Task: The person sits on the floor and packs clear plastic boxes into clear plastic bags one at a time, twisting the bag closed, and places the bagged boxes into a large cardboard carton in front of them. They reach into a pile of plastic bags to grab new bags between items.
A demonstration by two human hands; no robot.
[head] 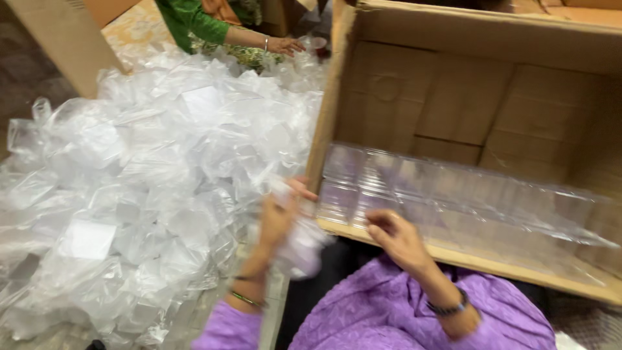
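Note:
My left hand (280,217) grips a crumpled clear plastic bag (303,249) just in front of the near left corner of a large cardboard box (466,84). My right hand (396,236) rests at the box's front edge, fingers curled against the clear plastic trays (453,201) that lie in a row inside the box. Whether the right hand holds anything is blurred. Both wrists wear bangles, and purple sleeves cover my arms.
A big heap of empty clear plastic bags (149,175) fills the left side. Another person's hand (285,45), in a green sleeve, reaches into the heap at the top. A cardboard flap (65,39) stands at the upper left.

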